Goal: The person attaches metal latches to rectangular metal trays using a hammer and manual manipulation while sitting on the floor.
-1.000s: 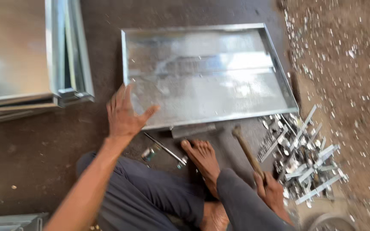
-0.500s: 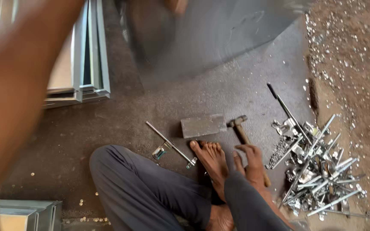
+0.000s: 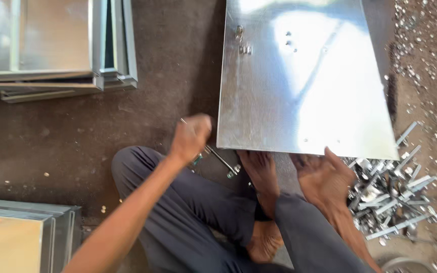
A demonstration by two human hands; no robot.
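Note:
A large galvanised metal sheet (image 3: 304, 86) lies tilted in front of me with its flat shiny side up, and its near edge is over my foot (image 3: 261, 172). My right hand (image 3: 322, 177) grips that near edge towards the right, fingers curled over it. My left hand (image 3: 190, 136) is closed in a fist just left of the sheet's near left corner. It does not touch the sheet, and nothing shows in it. A thin metal rod (image 3: 222, 161) lies on the floor just beside that hand. I sit on the floor with my legs folded.
A pile of small metal brackets and strips (image 3: 390, 192) lies at the right, next to my right hand. Stacked metal trays (image 3: 51, 45) stand at the top left and more (image 3: 21, 232) at the bottom left. Metal scraps (image 3: 426, 50) litter the dirt at the far right.
The sheet went from lying tray-side up to lifted on edge, and is now flat side up near me. My right hand moved from beside the hammer to the sheet's edge. My left arm dropped.

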